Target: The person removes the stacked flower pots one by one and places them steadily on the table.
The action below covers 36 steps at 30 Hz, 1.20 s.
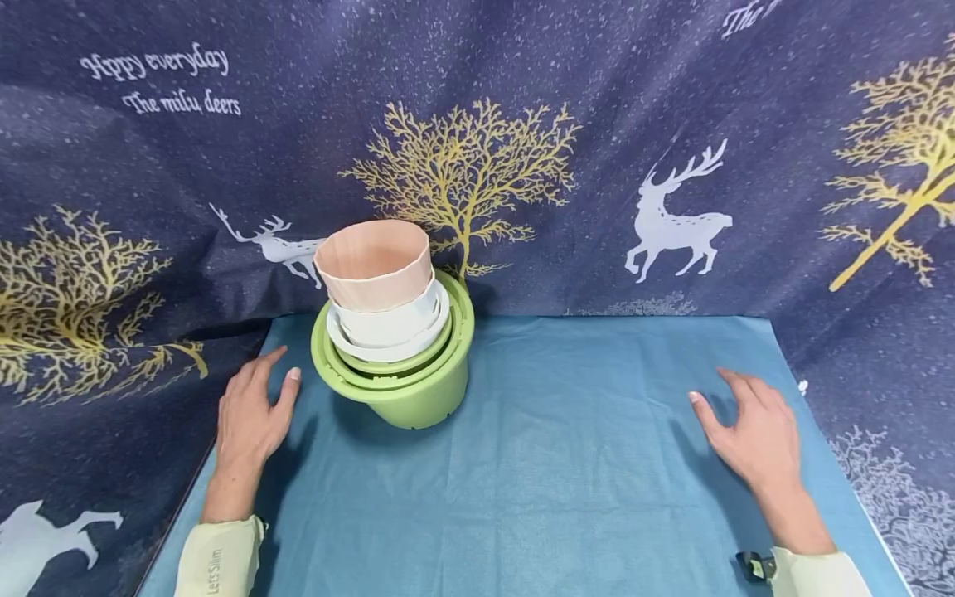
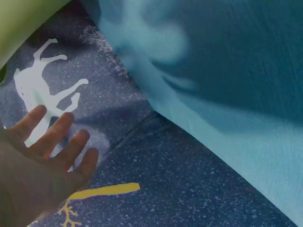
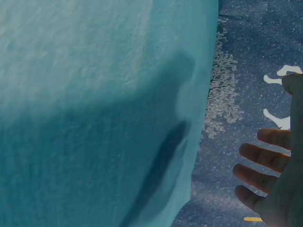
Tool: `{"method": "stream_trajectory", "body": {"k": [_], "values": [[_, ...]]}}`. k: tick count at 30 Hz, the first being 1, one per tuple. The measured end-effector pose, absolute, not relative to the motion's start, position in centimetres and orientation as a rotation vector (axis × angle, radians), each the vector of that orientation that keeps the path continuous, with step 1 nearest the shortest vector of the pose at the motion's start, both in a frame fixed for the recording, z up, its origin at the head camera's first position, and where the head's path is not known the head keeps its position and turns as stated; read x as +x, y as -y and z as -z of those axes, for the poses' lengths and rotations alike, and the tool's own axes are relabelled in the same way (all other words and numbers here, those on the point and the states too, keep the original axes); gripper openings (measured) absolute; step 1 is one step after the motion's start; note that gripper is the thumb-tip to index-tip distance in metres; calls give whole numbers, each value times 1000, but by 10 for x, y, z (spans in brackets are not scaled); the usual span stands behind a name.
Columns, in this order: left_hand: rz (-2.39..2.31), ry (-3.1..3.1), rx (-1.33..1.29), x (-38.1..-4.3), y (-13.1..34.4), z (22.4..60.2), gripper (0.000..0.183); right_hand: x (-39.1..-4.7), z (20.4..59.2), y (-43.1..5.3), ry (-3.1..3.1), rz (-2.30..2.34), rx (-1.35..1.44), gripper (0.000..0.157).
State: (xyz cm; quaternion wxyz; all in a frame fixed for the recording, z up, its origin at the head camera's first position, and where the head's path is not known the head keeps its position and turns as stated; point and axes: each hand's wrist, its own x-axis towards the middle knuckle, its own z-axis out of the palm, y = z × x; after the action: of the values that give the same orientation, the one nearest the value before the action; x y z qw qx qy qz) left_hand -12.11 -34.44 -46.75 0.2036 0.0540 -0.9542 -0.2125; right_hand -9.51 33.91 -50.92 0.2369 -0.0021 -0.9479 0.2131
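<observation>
A stack of nested flowerpots stands at the back left of the table in the head view. Its outermost pot [image 1: 425,402] is green, with another green rim inside it. A white pot [image 1: 391,325] sits in these, and a faceted pink pot [image 1: 380,290] tops the stack, tilted a little. Left of the stack is my left hand [image 1: 252,406], fingers relaxed and apart from the pots. My right hand [image 1: 757,431] hovers over the right side of the table, thumb and fingers spread, holding nothing. Both wrist views show loosely extended fingers.
Blue cloth [image 1: 552,464] covers the table. Behind it and along both sides hangs a dark navy curtain [image 1: 522,50] printed with deer and golden trees. The stack stands close to the back edge, near the curtain.
</observation>
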Motion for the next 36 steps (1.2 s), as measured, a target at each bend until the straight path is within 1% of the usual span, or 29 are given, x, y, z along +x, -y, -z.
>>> {"method": "stream_trajectory", "body": {"k": [7,22,36], "values": [[651,2637,136,-120,341,464,52,-98,503,-329,2564,-587,58,63],[780,2553,128,-118,331,458,45,-106,480,-300,2496,-635,165,61],[964,2451,36,-122,321,453,40,-114,464,-278,2489,-667,226,62]]}}
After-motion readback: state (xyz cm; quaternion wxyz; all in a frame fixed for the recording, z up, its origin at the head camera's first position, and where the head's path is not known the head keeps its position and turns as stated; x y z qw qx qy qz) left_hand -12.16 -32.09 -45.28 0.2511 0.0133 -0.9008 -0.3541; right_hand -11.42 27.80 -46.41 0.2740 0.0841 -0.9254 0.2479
